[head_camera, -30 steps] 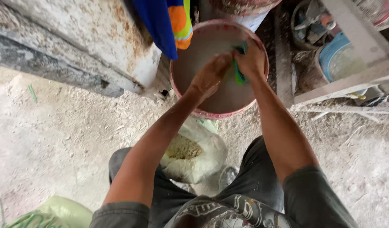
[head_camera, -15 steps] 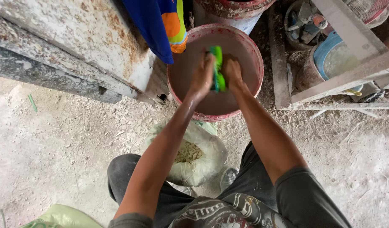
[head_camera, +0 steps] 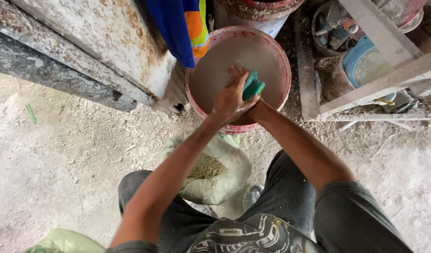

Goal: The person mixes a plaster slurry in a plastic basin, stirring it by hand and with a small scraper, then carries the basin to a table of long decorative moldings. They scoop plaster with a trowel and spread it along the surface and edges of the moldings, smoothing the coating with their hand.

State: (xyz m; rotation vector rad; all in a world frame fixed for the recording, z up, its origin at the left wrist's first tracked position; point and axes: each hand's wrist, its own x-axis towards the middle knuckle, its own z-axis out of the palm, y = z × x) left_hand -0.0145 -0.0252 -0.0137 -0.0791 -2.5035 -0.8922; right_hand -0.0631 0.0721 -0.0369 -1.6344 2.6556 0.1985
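- Hands joined over a red-rimmed bucket [head_camera: 284, 70] in the upper middle of the frame, both arms reaching up from the lower edge.
- Left hand [head_camera: 232, 98] laid on top, fingers spread and curled around a green object [head_camera: 253, 86]; back of the hand toward the camera.
- Right hand almost wholly hidden beneath the left one, only the wrist and forearm showing; cannot tell whether open or closed, nor whether touching the green object.
- Green object small and bright, poking out at the right side of the left hand, held above the bucket's contents, right of its centre.
- Bucket filled with cloudy grey-brown liquid, rim stained red and chipped, standing on the dirt ground [head_camera: 61, 154].
- Pale sack [head_camera: 224, 180] open just below the bucket, between the knees, showing yellowish chips or flakes inside.
- Blue cloth [head_camera: 175, 28] with orange and yellow patches hanging at the top of the frame, its tip near the bucket's upper left rim.
- Rusty, weathered slab [head_camera: 84, 42] slanting across the upper left.
- Second bucket [head_camera: 257, 11] at the top edge, just behind the first.
- Wooden frame [head_camera: 379, 70] in the upper right, with a blue-rimmed container [head_camera: 351, 61] and a tub of odd bits [head_camera: 332, 26] behind it.
- Green bag [head_camera: 65, 241] peeking in at the lower left corner.
- Dark trousers and a patterned shirt at the bottom edge, knees apart in a squat.
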